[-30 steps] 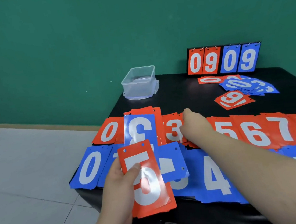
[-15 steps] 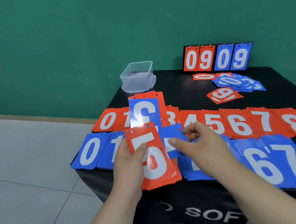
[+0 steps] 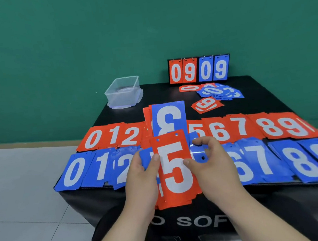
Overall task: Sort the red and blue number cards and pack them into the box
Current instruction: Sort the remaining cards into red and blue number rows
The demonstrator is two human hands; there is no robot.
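1. Scoreboard (image 3: pixel 200 69), upright at the back: red 0, red 9, blue 0, blue 9.
2. Red row (image 3: pixel 220 131): 0, 1, 2, then 5, 6, 7, 8, 9; the middle is covered.
3. Blue row (image 3: pixel 100 167): 0, 1, 2, then 6, 7, 8, 9.
4. Red stack (image 3: pixel 174 167) in left hand (image 3: pixel 141 183): top card 5.
5. Blue card (image 3: pixel 168 117) behind it: 3, upside down.
6. Small blue card (image 3: pixel 197 152) pinched by right hand (image 3: pixel 212 165): figure hidden.
7. Loose red card (image 3: pixel 190 88): 0.
8. Blue pile (image 3: pixel 220 92): 0 on top.
9. Red pile (image 3: pixel 206 104): 6 or 9, cannot tell.
10. Table front (image 3: pixel 262 217): white letters "O SOF", cut off.
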